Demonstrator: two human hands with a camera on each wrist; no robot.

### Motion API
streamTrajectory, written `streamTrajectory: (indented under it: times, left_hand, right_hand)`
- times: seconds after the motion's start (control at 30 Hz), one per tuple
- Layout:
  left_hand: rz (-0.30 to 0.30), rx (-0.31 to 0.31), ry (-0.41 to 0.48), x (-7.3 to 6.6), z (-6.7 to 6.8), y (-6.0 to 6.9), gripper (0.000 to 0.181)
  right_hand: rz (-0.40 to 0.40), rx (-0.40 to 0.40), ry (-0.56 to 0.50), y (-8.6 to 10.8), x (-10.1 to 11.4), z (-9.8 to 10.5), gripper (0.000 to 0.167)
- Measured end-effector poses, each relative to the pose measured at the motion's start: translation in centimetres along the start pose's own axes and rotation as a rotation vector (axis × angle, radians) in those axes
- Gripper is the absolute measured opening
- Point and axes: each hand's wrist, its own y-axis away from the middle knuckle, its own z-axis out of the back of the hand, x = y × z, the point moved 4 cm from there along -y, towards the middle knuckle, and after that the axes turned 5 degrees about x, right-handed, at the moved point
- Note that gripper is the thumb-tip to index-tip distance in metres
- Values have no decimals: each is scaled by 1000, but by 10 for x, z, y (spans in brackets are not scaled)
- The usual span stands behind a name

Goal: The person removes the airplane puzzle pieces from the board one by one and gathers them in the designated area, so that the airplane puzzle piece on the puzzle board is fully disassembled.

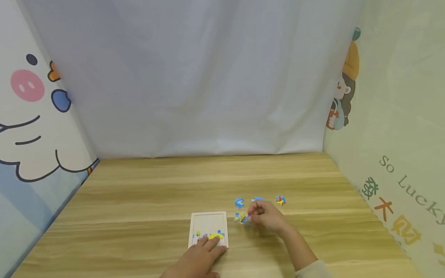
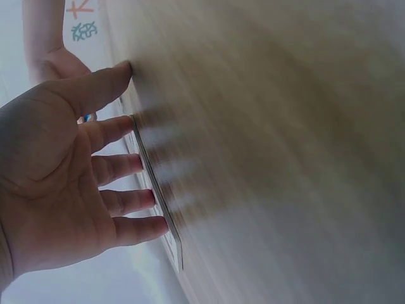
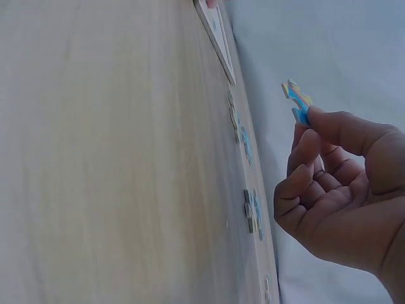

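A light wooden puzzle tray (image 1: 209, 217) lies on the table, with colourful pieces along its near edge. My left hand (image 1: 199, 258) rests its spread fingertips on that near part; in the left wrist view the left hand (image 2: 69, 171) has its fingers straight against the tray's edge (image 2: 166, 212). Right of the tray, my right hand (image 1: 269, 218) is raised above the loose pieces. Between thumb and forefinger the right hand (image 3: 348, 171) pinches a blue and yellow puzzle piece (image 3: 297, 101), its other fingers curled.
Loose puzzle pieces lie right of the tray: a blue one (image 1: 239, 202), another partly behind the right hand (image 1: 257, 199), and one with red and yellow (image 1: 280, 200) farther right. A grey-white curtain (image 1: 208, 77) hangs behind the table (image 1: 146, 193), with printed panels at both sides.
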Motion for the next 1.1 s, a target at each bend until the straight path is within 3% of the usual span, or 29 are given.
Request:
streamTrajectory:
  times: [0.3, 0.53, 0.87, 1.1]
  left_hand:
    - [3, 63, 54, -2, -2, 2, 69]
    - [9, 62, 108, -3, -3, 4, 64]
    - [35, 66, 96, -3, -4, 2, 60]
    - [28, 60, 54, -2, -3, 0, 61]
  right_hand:
    - [-39, -74, -50, 14, -11, 31, 18]
    - [-61, -144, -74, 25, -16, 52, 21]
    - [-75, -164, -83, 32, -31, 70, 21]
    - [-133, -204, -56, 38, -38, 83, 22]
